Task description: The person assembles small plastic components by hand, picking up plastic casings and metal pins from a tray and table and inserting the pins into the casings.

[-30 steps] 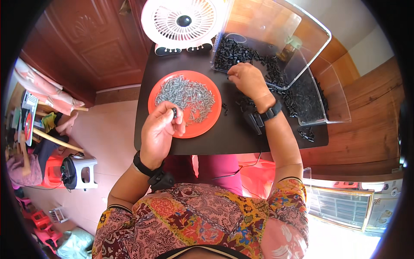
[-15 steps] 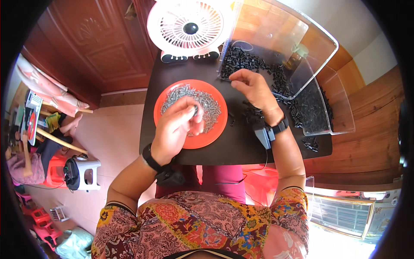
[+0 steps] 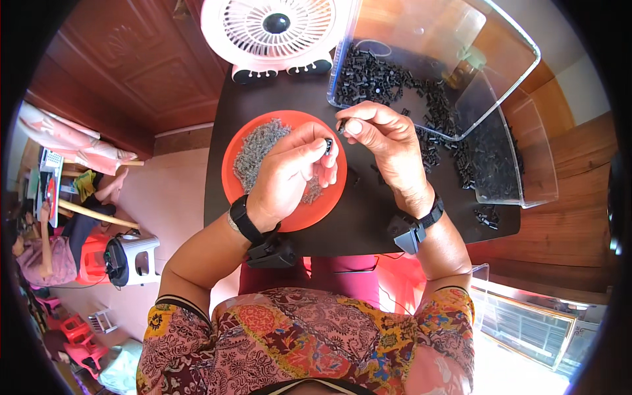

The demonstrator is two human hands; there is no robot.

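Cupped with curled fingers, the left hand (image 3: 296, 164) hung over the right part of a red plate (image 3: 228, 168) and pinched a small black piece (image 3: 328, 146) between thumb and forefinger. That plate stood toward the left of the dark counter (image 3: 365, 227) and bore a broad heap of silvery metal pieces (image 3: 253, 151), partly hidden by the hand. Just to the right, the right hand (image 3: 388, 141) had thumb and forefinger narrowed on a small dark piece (image 3: 342, 125), near the left hand's piece but apart from it; its exact form was too small to tell.

So far, each hand had one piece gripped, and the two were not joined. Plenty lay loose on plate and counter alike, and no separate pile of joined pieces could be made out.

Behind the right hand and to its right stood a large clear bin (image 3: 500, 97). A heap of black pieces (image 3: 372, 76) lay thickest in its left part and thinned into a trail running rightward. More showed through a clear wall (image 3: 523, 155) farther right; whether it belonged to the same bin was unclear. Outside it, a small black cluster (image 3: 487, 217) lay near the counter's right edge.
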